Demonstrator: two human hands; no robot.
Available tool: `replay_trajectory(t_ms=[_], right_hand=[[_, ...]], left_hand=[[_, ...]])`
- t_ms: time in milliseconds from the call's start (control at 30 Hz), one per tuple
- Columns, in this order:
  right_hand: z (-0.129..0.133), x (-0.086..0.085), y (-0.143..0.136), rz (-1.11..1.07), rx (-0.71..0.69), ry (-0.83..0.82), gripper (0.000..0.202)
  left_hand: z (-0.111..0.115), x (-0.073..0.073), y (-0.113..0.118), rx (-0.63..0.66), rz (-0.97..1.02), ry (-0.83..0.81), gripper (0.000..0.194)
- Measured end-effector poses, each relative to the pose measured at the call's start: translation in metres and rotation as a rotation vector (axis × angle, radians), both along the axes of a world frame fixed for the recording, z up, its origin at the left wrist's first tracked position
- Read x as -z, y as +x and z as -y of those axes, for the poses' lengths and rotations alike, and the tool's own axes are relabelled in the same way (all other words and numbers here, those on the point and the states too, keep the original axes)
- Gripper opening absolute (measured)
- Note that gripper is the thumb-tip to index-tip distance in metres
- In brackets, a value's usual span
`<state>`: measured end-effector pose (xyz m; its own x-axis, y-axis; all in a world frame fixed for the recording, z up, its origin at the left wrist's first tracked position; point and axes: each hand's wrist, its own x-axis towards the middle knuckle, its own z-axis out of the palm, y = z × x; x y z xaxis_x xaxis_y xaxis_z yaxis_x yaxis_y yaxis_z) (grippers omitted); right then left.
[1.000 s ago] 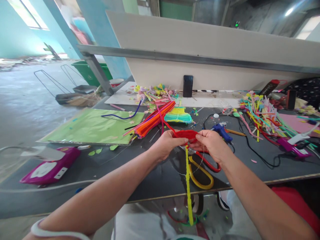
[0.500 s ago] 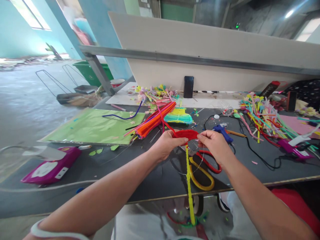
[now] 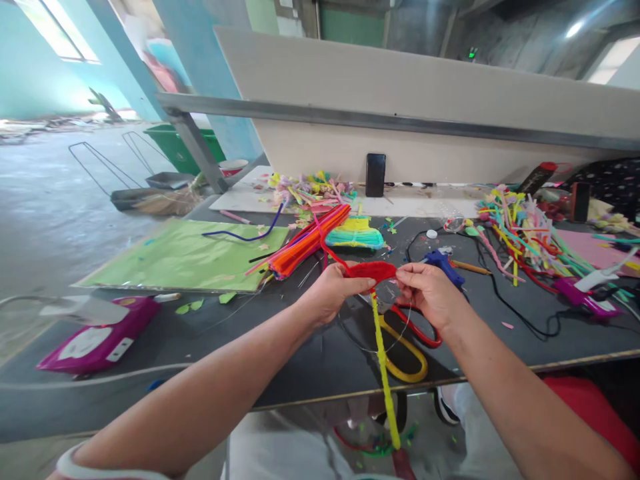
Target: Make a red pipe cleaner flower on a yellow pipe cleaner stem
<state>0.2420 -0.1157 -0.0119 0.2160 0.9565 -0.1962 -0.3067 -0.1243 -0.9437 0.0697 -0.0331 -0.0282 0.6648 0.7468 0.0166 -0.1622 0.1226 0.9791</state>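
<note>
Probably light and pliable, the red piece (image 3: pixel 373 270) seemed best held by its edges. The left hand (image 3: pixel 332 293) pinched one end, the right hand (image 3: pixel 431 293) the other.

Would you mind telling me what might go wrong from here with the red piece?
The yellow stem dangles past the table edge, so it might snag and tug the red piece. The thin wire loops over the scissors and could catch on their handles. The blue glue gun lies near the right hand, which may bump it.
</note>
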Motion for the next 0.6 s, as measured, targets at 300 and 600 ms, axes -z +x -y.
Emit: replay_trajectory(t_ms=[300, 600], right_hand=[[0.003, -0.004, -0.011, 0.195, 0.042, -0.060, 0.032], [0.003, 0.001, -0.017, 0.282, 0.072, -0.023, 0.020]], left_hand=[[0.001, -0.003, 0.001, -0.064, -0.046, -0.001, 0.024], [0.003, -0.005, -0.001, -0.026, -0.085, 0.048, 0.020]])
